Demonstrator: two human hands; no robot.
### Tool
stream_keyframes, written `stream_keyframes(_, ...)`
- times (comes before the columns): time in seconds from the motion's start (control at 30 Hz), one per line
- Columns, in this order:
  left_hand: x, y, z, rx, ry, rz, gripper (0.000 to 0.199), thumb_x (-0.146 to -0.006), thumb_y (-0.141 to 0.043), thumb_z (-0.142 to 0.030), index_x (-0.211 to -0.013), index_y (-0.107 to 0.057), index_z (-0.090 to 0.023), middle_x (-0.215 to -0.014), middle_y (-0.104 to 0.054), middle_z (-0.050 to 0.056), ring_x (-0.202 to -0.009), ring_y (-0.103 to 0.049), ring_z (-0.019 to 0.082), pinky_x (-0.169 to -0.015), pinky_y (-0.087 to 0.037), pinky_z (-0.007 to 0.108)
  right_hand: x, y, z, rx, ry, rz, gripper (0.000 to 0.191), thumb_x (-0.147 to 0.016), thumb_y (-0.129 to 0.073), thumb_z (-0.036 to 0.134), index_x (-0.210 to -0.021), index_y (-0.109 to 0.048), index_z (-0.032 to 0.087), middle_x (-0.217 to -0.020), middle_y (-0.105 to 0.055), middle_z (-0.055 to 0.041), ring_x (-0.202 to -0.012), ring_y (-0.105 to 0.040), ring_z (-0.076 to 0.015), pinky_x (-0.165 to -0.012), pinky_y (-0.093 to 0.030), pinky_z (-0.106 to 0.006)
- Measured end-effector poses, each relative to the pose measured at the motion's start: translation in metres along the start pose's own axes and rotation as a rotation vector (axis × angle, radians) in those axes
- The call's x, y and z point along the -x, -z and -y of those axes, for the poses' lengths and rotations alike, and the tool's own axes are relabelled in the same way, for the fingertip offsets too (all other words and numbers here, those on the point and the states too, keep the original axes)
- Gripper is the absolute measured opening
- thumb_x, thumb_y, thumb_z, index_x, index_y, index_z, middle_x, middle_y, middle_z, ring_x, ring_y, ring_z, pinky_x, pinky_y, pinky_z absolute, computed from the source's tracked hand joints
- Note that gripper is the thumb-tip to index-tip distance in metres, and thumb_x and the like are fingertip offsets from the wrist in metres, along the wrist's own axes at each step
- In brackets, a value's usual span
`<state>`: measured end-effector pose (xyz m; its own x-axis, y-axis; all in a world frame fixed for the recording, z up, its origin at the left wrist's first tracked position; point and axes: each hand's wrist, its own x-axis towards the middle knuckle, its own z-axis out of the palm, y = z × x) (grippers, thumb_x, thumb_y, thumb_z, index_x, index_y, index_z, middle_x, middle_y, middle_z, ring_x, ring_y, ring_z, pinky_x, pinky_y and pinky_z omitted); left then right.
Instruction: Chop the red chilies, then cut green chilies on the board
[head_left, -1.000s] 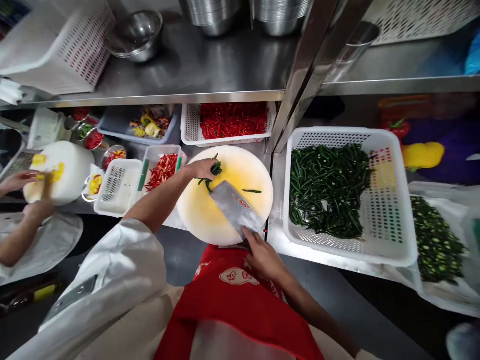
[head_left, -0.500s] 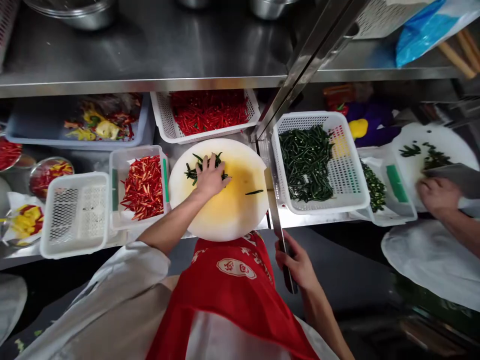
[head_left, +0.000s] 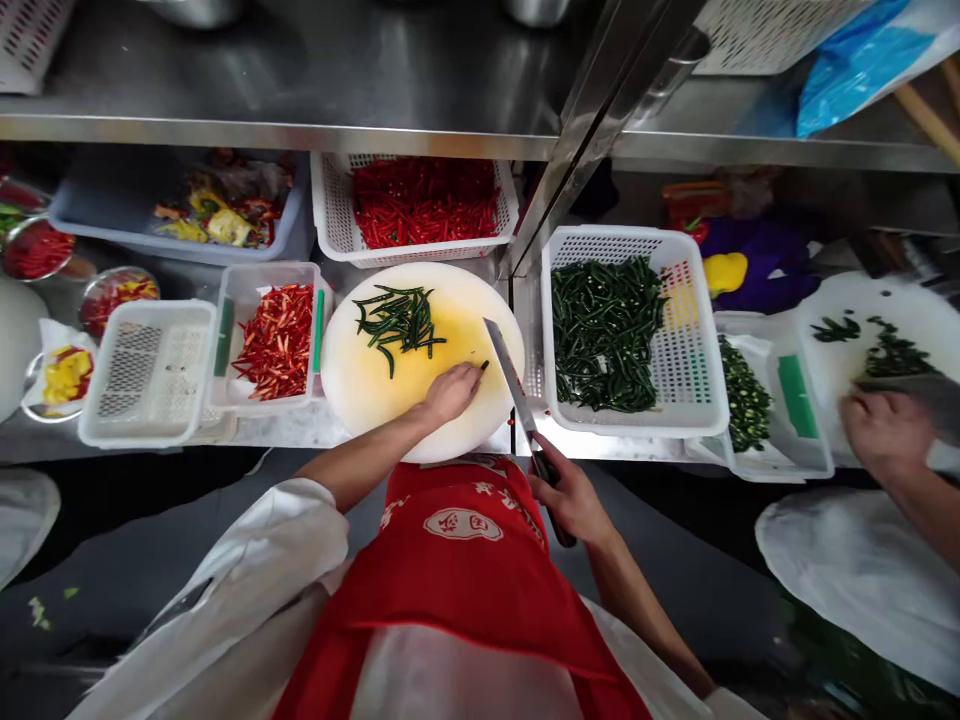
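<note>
On the round white cutting board (head_left: 360, 410), stained yellow in the middle, my left hand (head_left: 454, 391) is closed around a green chili (head_left: 484, 365), whose dark tip pokes out beyond the fingers. A loose pile of green chilies (head_left: 401, 322) lies on the board's upper left. My right hand (head_left: 571, 492) grips the black handle of a knife (head_left: 510, 376) at the board's lower right; the blade points up and left, over the board's right edge.
A white basket of green chilies (head_left: 607, 330) stands right of the board. Red chilies fill a clear box (head_left: 276, 340) at left and a basket (head_left: 427, 205) behind. A metal shelf edge (head_left: 285, 137) crosses above. Another person's hand (head_left: 889, 430) works at far right.
My left hand has left the chili pile and moved right and down, closing on the single chili. The knife has swung left, over the board's edge. The chili pile now shows fully.
</note>
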<state>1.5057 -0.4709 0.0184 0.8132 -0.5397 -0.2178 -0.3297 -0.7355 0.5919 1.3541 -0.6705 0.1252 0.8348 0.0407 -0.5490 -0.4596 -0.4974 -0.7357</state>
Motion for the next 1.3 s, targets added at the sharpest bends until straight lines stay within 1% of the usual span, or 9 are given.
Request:
stream_keyframes(0.23, -0.014, -0.001, -0.024, -0.018, 0.283, -0.042, 0.027, -0.094, -0.039, -0.020, -0.110, -0.061, -0.017, -0.113, -0.060, 0.012, -0.101, -0.060, 0.025, -0.084, -0.049, 0.038, -0.020, 0.064, -0.010, -0.039, 0.018, 0.220, 0.067, -0.085, -0.057, 0.036, -0.147, -0.036, 0.021, -0.090, -0.058, 0.0009, -0.064, -0.051, -0.0096, -0.064, -0.048, -0.025)
stream_keyframes(0.37, 0.041, 0.002, 0.004, -0.072, 0.269, -0.050, 0.026, -0.091, -0.041, -0.015, -0.100, -0.065, -0.018, -0.107, -0.059, 0.010, -0.105, -0.057, 0.025, -0.089, -0.049, 0.036, -0.036, 0.086, 0.009, -0.073, 0.015, 0.481, 0.062, -0.084, -0.054, 0.027, -0.143, -0.036, 0.023, -0.087, -0.056, 0.0025, -0.058, -0.052, -0.0087, -0.058, -0.047, -0.024)
stream_keyframes(0.5, 0.106, -0.018, 0.026, -0.051, 0.414, -0.293, 0.029, -0.095, -0.039, -0.021, -0.111, -0.063, -0.018, -0.115, -0.058, 0.011, -0.113, -0.053, 0.024, -0.100, -0.045, 0.037, -0.065, 0.087, 0.034, 0.075, 0.017, 0.756, 0.054, -0.078, -0.049, 0.019, -0.132, -0.046, 0.022, -0.087, -0.058, 0.0026, -0.056, -0.055, -0.0091, -0.055, -0.047, -0.024)
stream_keyframes(0.6, 0.126, -0.041, 0.025, 0.005, 0.468, -0.444, 0.031, -0.097, -0.040, -0.028, -0.116, -0.062, -0.016, -0.122, -0.059, 0.012, -0.116, -0.052, 0.024, -0.106, -0.042, 0.040, -0.090, 0.079, 0.048, 0.305, 0.088, 0.865, 0.054, -0.075, -0.047, 0.016, -0.129, -0.049, 0.021, -0.086, -0.062, 0.0022, -0.057, -0.057, -0.0103, -0.059, -0.047, -0.024)
stream_keyframes(0.67, 0.129, -0.053, 0.021, 0.038, 0.462, -0.510, 0.033, -0.099, -0.038, -0.030, -0.116, -0.063, -0.016, -0.122, -0.060, 0.012, -0.115, -0.053, 0.023, -0.106, -0.042, 0.041, -0.103, 0.073, 0.055, 0.539, 0.166, 0.867, 0.051, -0.078, -0.047, 0.017, -0.129, -0.049, 0.020, -0.086, -0.066, 0.0002, -0.064, -0.061, -0.0135, -0.065, -0.046, -0.026)
stream_keyframes(0.8, 0.130, -0.063, 0.019, 0.094, 0.441, -0.578, 0.034, -0.099, -0.038, -0.032, -0.110, -0.066, -0.017, -0.114, -0.064, 0.011, -0.108, -0.057, 0.021, -0.102, -0.045, 0.041, -0.114, 0.056, 0.071, 1.032, 0.346, 0.711, 0.037, -0.089, -0.042, 0.021, -0.125, -0.049, 0.015, -0.097, -0.070, -0.0095, -0.088, -0.065, -0.0223, -0.073, -0.041, -0.029)
stream_keyframes(0.93, 0.130, -0.068, 0.026, 0.153, 0.365, -0.609, 0.031, -0.099, -0.039, -0.030, -0.104, -0.068, -0.020, -0.110, -0.066, 0.010, -0.109, -0.056, 0.020, -0.102, -0.045, 0.040, -0.112, 0.036, 0.090, 1.313, 0.456, 0.701, 0.029, -0.098, -0.032, 0.027, -0.117, -0.051, 0.015, -0.100, -0.070, -0.0143, -0.089, -0.066, -0.0258, -0.072, -0.039, -0.031)
stream_keyframes(1.1, 0.129, -0.073, 0.031, 0.164, 0.319, -0.659, 0.031, -0.099, -0.039, -0.030, -0.102, -0.068, -0.020, -0.109, -0.065, 0.010, -0.108, -0.056, 0.020, -0.100, -0.047, 0.040, -0.109, 0.023, 0.106, 1.433, 0.509, 0.738, 0.030, -0.099, -0.032, 0.027, -0.120, -0.049, 0.015, -0.102, -0.070, -0.0162, -0.087, -0.066, -0.0274, -0.069, -0.038, -0.032)
stream_keyframes(1.3, 0.127, -0.073, 0.031, 0.143, 0.335, -0.712, 0.030, -0.099, -0.040, -0.029, -0.100, -0.068, -0.018, -0.104, -0.066, 0.011, -0.103, -0.057, 0.021, -0.097, -0.048, 0.040, -0.109, 0.028, 0.113, 1.386, 0.520, 0.713, 0.031, -0.098, -0.032, 0.028, -0.119, -0.051, 0.016, -0.098, -0.070, -0.0130, -0.084, -0.067, -0.0259, -0.064, -0.035, -0.031)
